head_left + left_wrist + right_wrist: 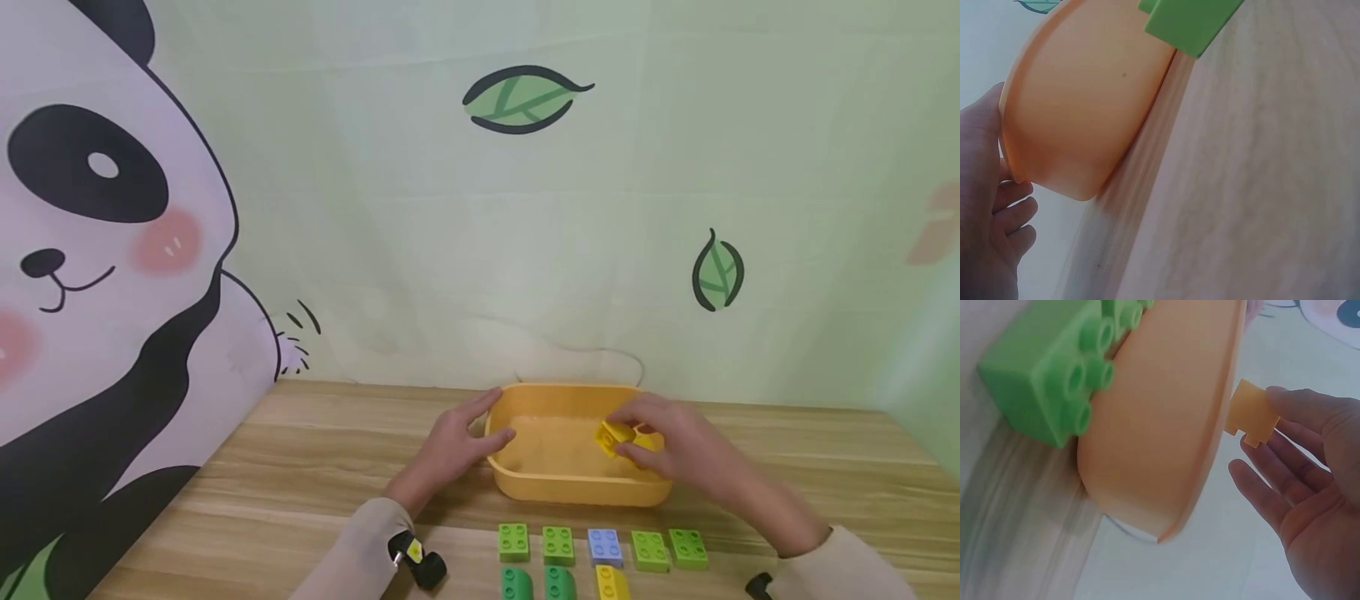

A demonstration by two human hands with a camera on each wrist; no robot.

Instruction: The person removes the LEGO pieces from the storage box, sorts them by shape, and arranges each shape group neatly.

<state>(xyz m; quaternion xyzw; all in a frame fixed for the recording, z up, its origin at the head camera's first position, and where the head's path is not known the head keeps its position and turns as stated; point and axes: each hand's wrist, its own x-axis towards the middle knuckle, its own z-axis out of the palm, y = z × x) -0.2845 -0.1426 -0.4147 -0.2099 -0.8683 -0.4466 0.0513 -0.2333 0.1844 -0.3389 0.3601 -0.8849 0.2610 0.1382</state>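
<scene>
An orange-yellow plastic basin [577, 492] stands on the table near the wall. My left hand [453, 442] holds its left rim, with the thumb reaching over the inside; in the left wrist view several fingers curl at the outer end of the basin [1079, 112]. Above the basin's right part, my right hand [678, 437] pinches a yellow toy building block [611, 437] between thumb and fingers. The right wrist view shows this block [1252, 412] just above the rim, its hollow underside partly turned away. More yellow shows between the fingers, and I cannot tell whether it is a second block.
In front of the basin, a row holds light green blocks [513, 542] and one blue block [604, 547]. Nearer me lie dark green curved blocks [516, 584] and a yellow block [612, 583], cut by the frame edge. A panda-printed cloth wall [375, 250] stands behind the wooden table [300, 475].
</scene>
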